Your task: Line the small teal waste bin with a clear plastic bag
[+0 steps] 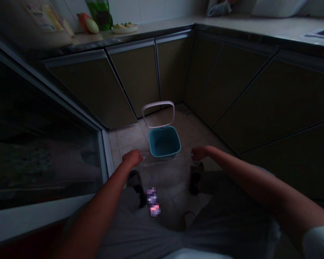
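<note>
Site: kitchen, apparently domestic. A pale tabletop (248,29) turns a corner along the walls, with flat-fronted cabinets (133,77) fitted beneath both runs. On the left run: a round vegetable, onion-like (92,26), a container of green liquid (101,16) and a small plate (125,30) bearing pieces of food. Far right, a fixture (322,33) with a metallic edge is set at the tabletop; type not determinable. Wall behind: pale, tiled (151,10). Floor: light square tiles (128,133), with a household-type teal bin (164,142) standing near the cabinets. Lighting dim.
</note>
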### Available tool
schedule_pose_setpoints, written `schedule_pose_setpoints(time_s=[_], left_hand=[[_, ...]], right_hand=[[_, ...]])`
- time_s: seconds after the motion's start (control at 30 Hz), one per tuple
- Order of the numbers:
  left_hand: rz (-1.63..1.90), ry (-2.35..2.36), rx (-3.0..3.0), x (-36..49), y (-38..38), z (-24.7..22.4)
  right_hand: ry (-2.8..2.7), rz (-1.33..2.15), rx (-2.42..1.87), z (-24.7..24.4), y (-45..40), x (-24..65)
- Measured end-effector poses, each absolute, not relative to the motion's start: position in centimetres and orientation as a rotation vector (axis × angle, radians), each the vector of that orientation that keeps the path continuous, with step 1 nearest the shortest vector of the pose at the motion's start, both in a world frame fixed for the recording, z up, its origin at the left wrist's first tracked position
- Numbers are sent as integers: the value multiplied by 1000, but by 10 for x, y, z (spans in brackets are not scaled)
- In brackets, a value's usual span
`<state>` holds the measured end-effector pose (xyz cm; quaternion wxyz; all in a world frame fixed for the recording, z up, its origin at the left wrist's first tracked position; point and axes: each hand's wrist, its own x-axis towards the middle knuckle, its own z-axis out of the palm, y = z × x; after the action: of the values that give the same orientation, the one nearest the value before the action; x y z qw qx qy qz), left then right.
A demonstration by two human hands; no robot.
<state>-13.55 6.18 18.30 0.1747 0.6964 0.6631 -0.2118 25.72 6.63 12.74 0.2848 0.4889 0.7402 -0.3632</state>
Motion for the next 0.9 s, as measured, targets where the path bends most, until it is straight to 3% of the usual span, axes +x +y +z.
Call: schedule_pose_setpoints(time_s=[0.23,0.43,0.53,0.67,0.77,0.9], left_hand=[[-290,1922,1890,-163,39,164],[61,1930,1649,-192,35,165],[148,1823,1400,-192,36,175],[546,1504,899,-174,32,192],[763,1335,572,-156,32,208],[904,1298,535,-134,51,253]], right_hand=[[2061,-1477,1309,179,33,288],[2082,-1939,1697,224,-6,298],[1943,-2350,1921,228,-17,287],[1410,-2955,2098,226,-14,267],[1121,-2968,2226,233,0,259],[1298,-2588,2403,274,30,258]])
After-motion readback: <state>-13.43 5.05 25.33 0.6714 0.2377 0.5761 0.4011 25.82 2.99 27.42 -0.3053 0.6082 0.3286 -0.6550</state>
